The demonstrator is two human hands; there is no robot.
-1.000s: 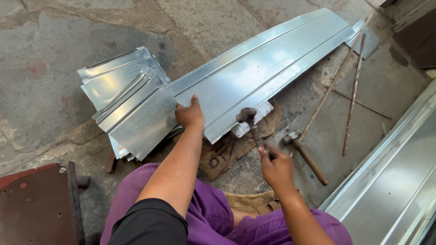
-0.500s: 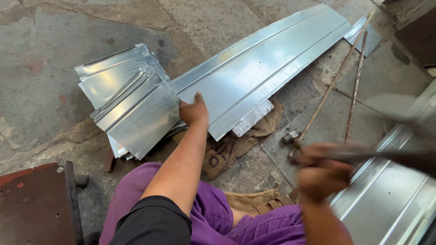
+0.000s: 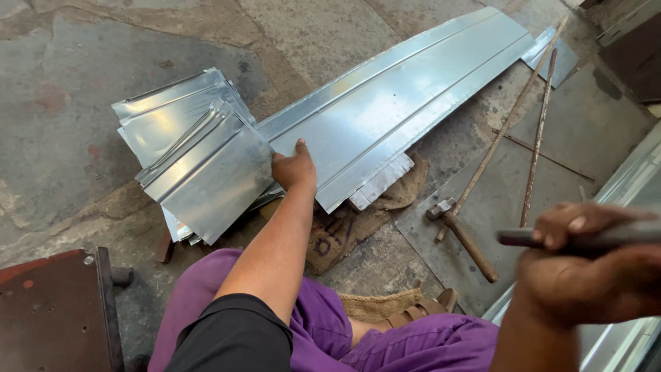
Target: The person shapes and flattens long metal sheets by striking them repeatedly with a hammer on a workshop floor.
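One long shiny ribbed metal sheet (image 3: 399, 110) under left hand (image 3: 295, 169)

lying on the stone floor (image 3: 82, 76): a stack of short folded metal sheets (image 3: 196, 162) at left, a hammer with wooden handle (image 3: 463, 238) on a flat grey plate (image 3: 585, 131), two thin rusty rods (image 3: 533, 145) crossing above it. burlap sacking (image 3: 344, 231) near a sandal (image 3: 420, 313). dark red metal box (image 3: 51, 310) at bottom left.
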